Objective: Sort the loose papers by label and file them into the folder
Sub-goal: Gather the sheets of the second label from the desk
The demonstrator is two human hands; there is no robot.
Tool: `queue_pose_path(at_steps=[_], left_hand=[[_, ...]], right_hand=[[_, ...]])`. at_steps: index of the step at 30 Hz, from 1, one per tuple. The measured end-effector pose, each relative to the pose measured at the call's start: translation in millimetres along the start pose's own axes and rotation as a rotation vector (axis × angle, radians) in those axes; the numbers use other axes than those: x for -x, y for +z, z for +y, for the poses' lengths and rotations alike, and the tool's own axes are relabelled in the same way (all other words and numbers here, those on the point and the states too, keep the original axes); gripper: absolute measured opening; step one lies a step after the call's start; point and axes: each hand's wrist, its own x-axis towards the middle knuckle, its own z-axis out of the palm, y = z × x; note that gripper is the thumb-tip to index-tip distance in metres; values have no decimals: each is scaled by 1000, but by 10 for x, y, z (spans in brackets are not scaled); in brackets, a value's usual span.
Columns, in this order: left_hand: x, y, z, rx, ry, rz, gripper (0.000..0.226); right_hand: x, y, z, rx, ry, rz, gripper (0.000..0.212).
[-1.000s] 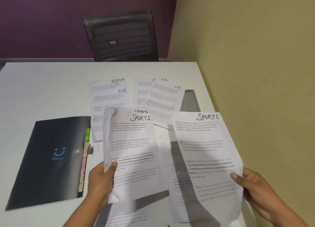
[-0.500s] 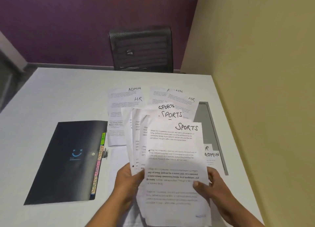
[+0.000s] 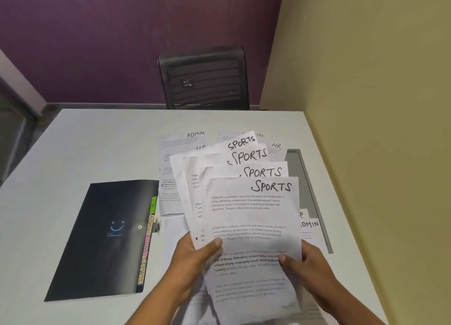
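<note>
The white table [image 3: 97,141] carries a closed dark folder [image 3: 105,239] on its left part. Just right of the folder and farther back, sheets marked ADMIN and HR [image 3: 175,144] lie flat. Another ADMIN sheet [image 3: 310,228] lies beside the grey slot [image 3: 308,180].

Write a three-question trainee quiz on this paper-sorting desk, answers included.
1. True or false: the flat black plastic folder with the blue smiley lies open on the white table.
2. How many white printed sheets headed SPORTS are fanned between the left hand and the right hand? A two, B four, C six.
3. Fill in: the folder lies to the person's ____ of the fanned sheets.

Key: 1 false, it is closed; 2 B; 3 left.
</note>
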Motion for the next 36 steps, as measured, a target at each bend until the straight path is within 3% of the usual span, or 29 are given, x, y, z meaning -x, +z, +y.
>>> queue_pose_path(at_steps=[4,8,13,15,19,25,28,29,32,36], left_hand=[[-34,82,51,-217,98,-15,29],[-81,150,113,-402,190,32,28],[-66,233,197,-410,367,100,25],[-40,263,217,-414,423,92,34],[-55,257,161,-438,416,101,34],[7,289,101,-443,425,193,44],[21,267,26,-497,465,181,39],[28,261,5,-502,457,185,39],[13,257,-33,-436,410,181,43],[-11,254,-17,-473,446,149,29]], right_hand=[[-10,25,-114,-13,-104,14,30],[-88,50,-243,-14,-172,130,19],[-83,53,-376,-34,-265,169,23],[-54,64,-405,-46,-295,185,25],[-7,80,-388,-162,-300,224,30],[-3,63,-316,-53,-317,168,27],[-15,53,-200,-58,-267,174,57],[-14,52,-194,-71,-253,181,57],[-2,54,-232,-58,-302,157,18],[-8,20,-280,-7,-341,154,15]])
